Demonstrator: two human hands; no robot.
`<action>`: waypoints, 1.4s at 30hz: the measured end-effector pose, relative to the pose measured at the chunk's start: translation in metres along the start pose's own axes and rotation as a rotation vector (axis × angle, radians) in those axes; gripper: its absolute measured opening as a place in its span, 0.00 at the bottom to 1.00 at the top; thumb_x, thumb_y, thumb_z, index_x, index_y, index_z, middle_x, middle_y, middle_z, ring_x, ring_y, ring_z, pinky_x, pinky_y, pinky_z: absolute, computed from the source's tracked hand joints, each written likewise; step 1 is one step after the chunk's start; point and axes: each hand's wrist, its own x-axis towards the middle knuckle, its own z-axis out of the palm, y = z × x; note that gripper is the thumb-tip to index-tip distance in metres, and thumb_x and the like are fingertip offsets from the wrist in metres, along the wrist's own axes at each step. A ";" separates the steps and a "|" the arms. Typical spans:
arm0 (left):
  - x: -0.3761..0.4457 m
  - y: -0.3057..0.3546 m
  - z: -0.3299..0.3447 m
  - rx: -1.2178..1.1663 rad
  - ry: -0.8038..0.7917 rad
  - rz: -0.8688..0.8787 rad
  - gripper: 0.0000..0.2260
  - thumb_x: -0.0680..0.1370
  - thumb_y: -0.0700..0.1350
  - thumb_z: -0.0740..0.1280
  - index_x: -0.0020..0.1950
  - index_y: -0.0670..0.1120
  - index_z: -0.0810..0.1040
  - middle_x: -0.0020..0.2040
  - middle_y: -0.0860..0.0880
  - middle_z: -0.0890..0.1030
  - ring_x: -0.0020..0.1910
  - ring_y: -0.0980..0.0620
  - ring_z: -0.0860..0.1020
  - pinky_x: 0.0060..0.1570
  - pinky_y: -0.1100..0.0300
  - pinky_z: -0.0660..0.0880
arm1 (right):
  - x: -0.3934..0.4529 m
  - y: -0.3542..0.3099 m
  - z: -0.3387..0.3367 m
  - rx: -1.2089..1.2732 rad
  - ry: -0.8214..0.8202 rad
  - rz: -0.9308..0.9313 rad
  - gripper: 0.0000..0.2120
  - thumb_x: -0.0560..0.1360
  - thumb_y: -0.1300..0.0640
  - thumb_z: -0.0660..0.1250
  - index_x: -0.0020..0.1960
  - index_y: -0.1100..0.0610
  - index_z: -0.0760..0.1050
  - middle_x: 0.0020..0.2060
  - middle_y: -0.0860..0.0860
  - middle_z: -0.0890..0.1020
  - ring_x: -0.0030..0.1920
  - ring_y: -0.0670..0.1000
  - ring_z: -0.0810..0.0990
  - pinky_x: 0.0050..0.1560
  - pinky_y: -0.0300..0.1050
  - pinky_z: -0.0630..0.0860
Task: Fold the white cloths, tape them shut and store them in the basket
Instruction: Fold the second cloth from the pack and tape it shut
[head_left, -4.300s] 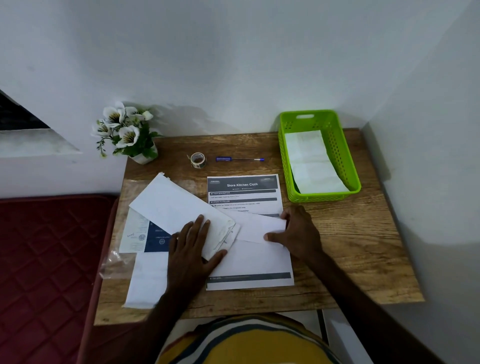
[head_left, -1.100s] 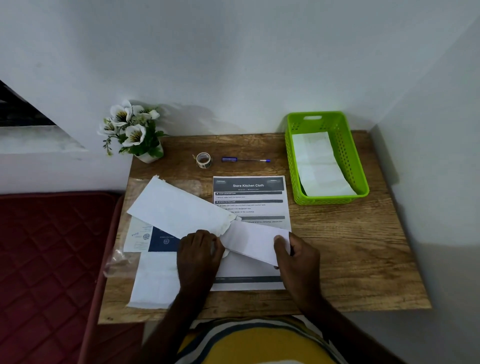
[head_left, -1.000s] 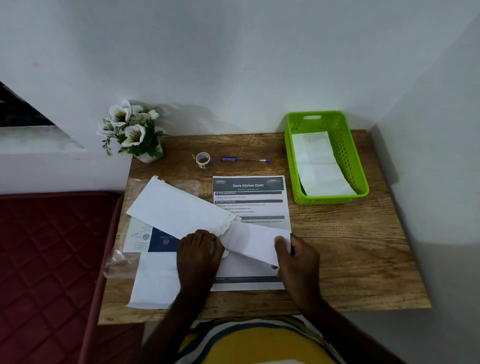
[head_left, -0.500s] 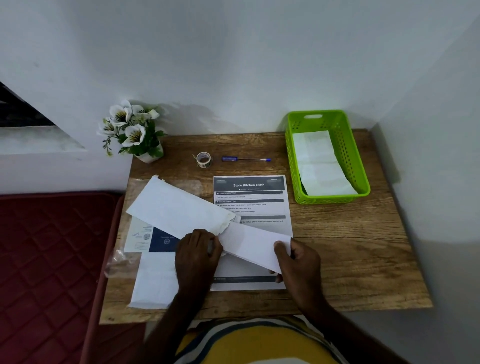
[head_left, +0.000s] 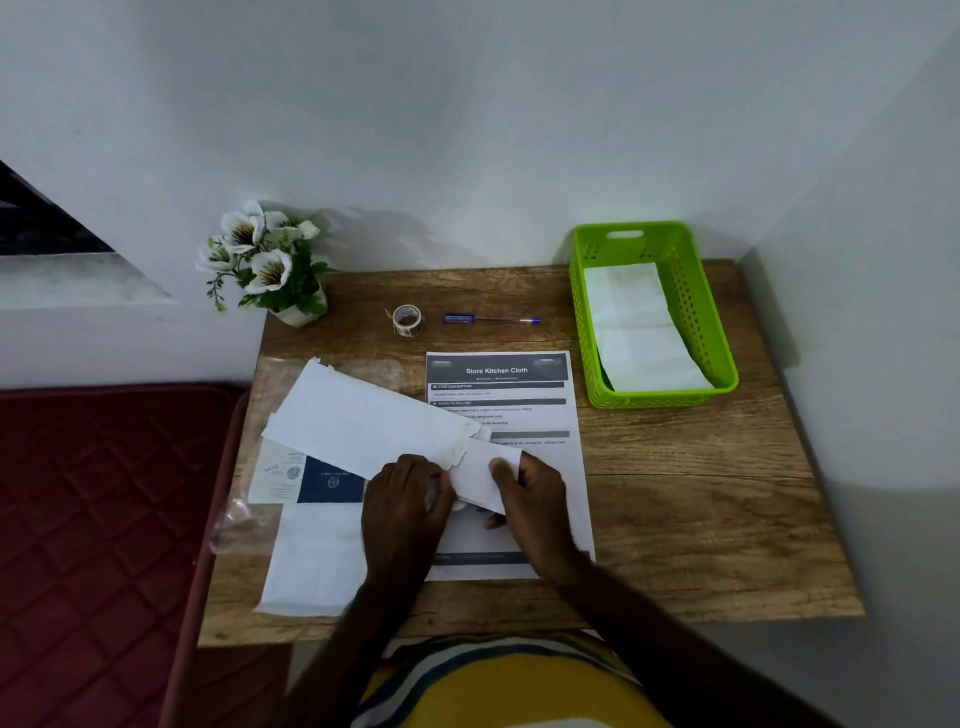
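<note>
Setting: domestic room, small corner work nook. Evidence: wooden table (head_left: 701, 493) pushed into the angle of two plain white walls (head_left: 467, 130); potted artificial flowers (head_left: 265, 265) at 10 o'clock; red quilted mattress (head_left: 98, 519) abutting the table at 9 o'clock; green plastic basket (head_left: 696, 291) at 2 o'clock.

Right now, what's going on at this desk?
A person is folding a white cloth on the instruction sheet. The left hand and right hand both grip the fold. A stack of white cloths lies to the left. One folded cloth already sits in the green basket. The tape roll and pen lie untouched farther back.
</note>
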 end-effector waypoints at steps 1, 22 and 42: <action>0.000 0.000 0.000 0.000 -0.004 -0.008 0.06 0.78 0.46 0.71 0.46 0.44 0.81 0.44 0.47 0.81 0.44 0.48 0.78 0.45 0.57 0.73 | 0.003 -0.001 0.001 -0.002 -0.016 0.033 0.06 0.81 0.55 0.68 0.56 0.55 0.81 0.47 0.54 0.85 0.37 0.54 0.87 0.31 0.60 0.84; 0.002 0.000 0.001 -0.055 -0.032 -0.009 0.06 0.78 0.47 0.71 0.44 0.45 0.81 0.43 0.49 0.81 0.43 0.49 0.78 0.45 0.60 0.68 | 0.029 0.009 0.020 -0.178 0.044 -0.022 0.05 0.74 0.52 0.76 0.48 0.52 0.88 0.39 0.43 0.88 0.41 0.42 0.85 0.44 0.41 0.80; -0.008 -0.023 0.023 0.009 -0.079 0.129 0.09 0.82 0.44 0.65 0.55 0.43 0.84 0.54 0.43 0.83 0.53 0.42 0.81 0.57 0.49 0.72 | 0.030 0.012 0.006 -0.240 0.134 0.048 0.05 0.78 0.55 0.69 0.46 0.53 0.82 0.34 0.51 0.85 0.31 0.51 0.83 0.32 0.47 0.81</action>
